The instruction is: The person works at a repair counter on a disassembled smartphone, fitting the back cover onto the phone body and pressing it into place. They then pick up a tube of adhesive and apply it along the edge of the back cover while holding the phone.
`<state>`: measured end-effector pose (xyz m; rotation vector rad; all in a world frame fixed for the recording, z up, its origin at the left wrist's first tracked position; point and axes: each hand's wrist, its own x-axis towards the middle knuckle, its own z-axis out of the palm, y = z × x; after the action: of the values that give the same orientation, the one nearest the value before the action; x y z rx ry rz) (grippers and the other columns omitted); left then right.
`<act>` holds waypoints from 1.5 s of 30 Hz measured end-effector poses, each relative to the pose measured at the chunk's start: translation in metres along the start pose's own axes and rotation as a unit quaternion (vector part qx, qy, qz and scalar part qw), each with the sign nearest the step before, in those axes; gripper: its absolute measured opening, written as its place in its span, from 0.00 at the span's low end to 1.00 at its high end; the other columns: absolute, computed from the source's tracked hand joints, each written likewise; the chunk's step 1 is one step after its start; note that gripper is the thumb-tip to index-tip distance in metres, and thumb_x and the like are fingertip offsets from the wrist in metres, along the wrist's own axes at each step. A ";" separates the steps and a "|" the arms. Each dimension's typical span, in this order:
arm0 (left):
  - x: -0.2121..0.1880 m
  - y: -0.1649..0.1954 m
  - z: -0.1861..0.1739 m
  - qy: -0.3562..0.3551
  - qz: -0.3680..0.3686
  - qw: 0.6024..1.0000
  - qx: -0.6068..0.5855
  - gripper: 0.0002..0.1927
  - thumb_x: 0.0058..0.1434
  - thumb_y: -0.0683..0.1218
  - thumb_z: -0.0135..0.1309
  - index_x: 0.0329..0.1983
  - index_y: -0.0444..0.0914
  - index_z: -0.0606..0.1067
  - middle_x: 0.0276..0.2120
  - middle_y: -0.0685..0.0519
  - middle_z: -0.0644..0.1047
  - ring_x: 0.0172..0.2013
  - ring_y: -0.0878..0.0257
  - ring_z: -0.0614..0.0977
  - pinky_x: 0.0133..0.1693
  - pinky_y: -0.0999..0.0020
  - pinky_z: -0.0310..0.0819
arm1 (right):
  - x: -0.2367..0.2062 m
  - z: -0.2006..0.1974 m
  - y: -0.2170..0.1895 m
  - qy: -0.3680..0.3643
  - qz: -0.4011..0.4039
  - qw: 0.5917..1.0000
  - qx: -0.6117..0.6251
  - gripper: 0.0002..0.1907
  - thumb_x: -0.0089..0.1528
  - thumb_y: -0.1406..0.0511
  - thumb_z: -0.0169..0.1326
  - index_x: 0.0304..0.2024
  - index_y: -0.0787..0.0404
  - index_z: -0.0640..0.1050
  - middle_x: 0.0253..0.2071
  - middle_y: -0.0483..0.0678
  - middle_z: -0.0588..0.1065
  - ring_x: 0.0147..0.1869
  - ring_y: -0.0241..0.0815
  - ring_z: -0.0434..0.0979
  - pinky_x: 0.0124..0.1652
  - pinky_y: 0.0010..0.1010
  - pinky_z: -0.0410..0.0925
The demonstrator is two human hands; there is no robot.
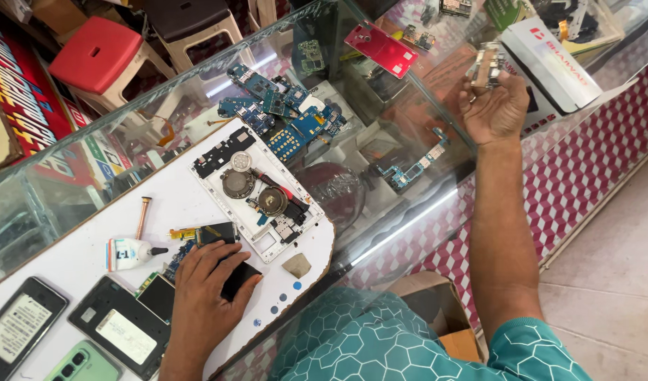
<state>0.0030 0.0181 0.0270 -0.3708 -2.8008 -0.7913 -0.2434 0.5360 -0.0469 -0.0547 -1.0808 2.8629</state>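
Hands over the white board (70, 261) on the glass counter (380, 176)

The left hand (205, 282) pressed flat on a black part (238, 279) near the board's edge; the right hand (495, 106), raised in open air, pinched a small module (486, 67).

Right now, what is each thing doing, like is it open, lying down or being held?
Left hand: flat, pressing a black part onto the white board.
Right hand: raised, closed around a small metal part.
White phone frame: opened up, lying flat, insides showing.
Glue bottle: lying on its side.
Blue circuit boards: piled loose on the glass.
Red phone cover: lying flat.
Red stool: standing upright.
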 end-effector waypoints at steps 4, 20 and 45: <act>-0.001 -0.003 0.001 0.009 0.002 1.000 -0.006 0.20 0.50 0.51 0.67 0.46 0.42 0.80 0.50 0.54 0.78 0.58 0.52 0.75 0.63 0.48 0.61 | -0.001 -0.005 -0.004 -0.050 0.022 0.996 0.068 0.22 0.63 0.58 0.55 0.54 0.67 0.77 0.45 0.55 0.79 0.46 0.48 0.83 0.45 0.31 0.78; -0.008 -0.009 -0.004 0.008 0.000 1.000 -0.015 0.18 0.50 0.51 0.68 0.42 0.41 0.81 0.49 0.54 0.79 0.57 0.53 0.75 0.62 0.49 0.62 | 0.056 0.112 0.061 -0.140 -0.232 0.678 -0.683 0.11 0.57 0.63 0.65 0.37 0.62 0.81 0.39 0.50 0.80 0.44 0.46 0.81 0.48 0.35 0.74; -0.006 -0.005 -0.004 -0.002 -0.008 1.000 -0.002 0.19 0.49 0.51 0.68 0.44 0.42 0.81 0.51 0.54 0.78 0.60 0.52 0.73 0.61 0.50 0.61 | 0.049 0.166 0.155 -0.279 -0.129 0.480 -0.822 0.47 0.68 0.36 0.36 0.78 0.58 0.53 0.80 0.59 0.48 0.83 0.58 0.43 0.75 0.55 0.42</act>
<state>0.0080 0.0104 0.0261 -0.3523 -2.8099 -0.8013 -0.3123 0.3152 -0.0245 0.8166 -2.9370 0.4883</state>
